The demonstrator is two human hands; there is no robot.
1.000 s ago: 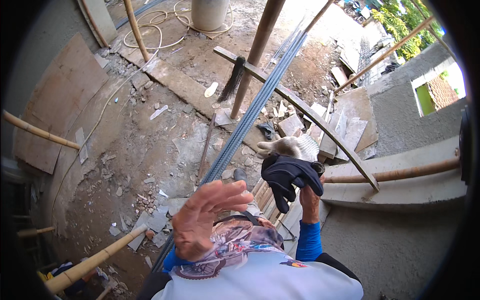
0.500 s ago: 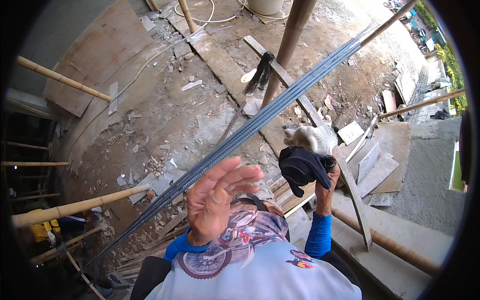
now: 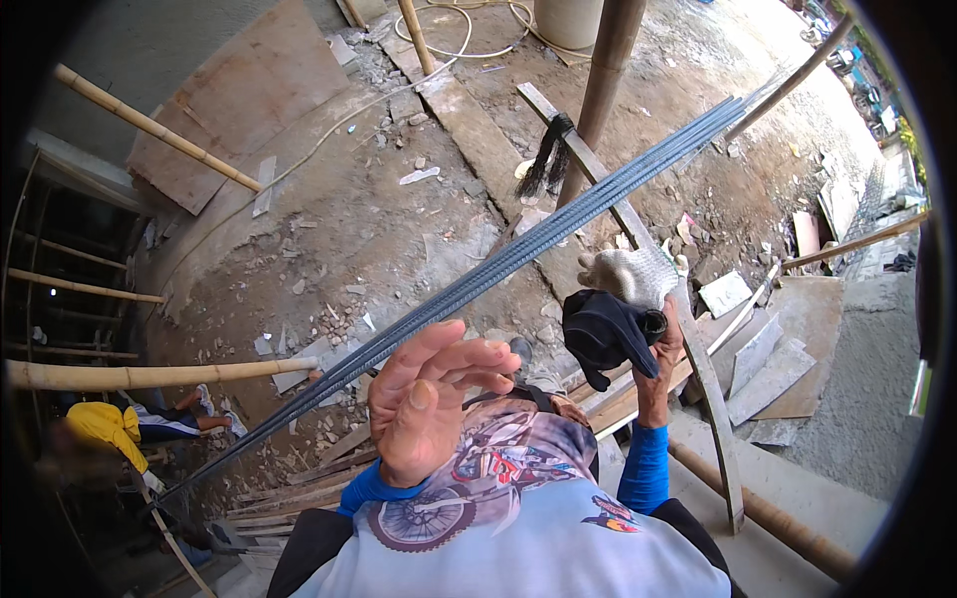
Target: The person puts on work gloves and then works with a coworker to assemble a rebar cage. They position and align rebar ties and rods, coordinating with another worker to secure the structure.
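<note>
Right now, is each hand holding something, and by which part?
The right hand grips a dark glove and a white knit glove by their bunched ends. The left hand is open and holds nothing.

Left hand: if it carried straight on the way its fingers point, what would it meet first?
Probably the dark glove held in the right hand; the left hand has its fingers pointing right toward it. Depth is unclear, so it might pass short.

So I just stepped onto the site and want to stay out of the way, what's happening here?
A person on a raised spot looks down over a rubble-strewn yard. Their right hand grips a dark glove and a pale knitted glove. The bare left hand is raised open, holding nothing. A long bundle of steel bars slants across the yard below. Another person in a yellow top is lower down at the left, beside bamboo poles.
</note>
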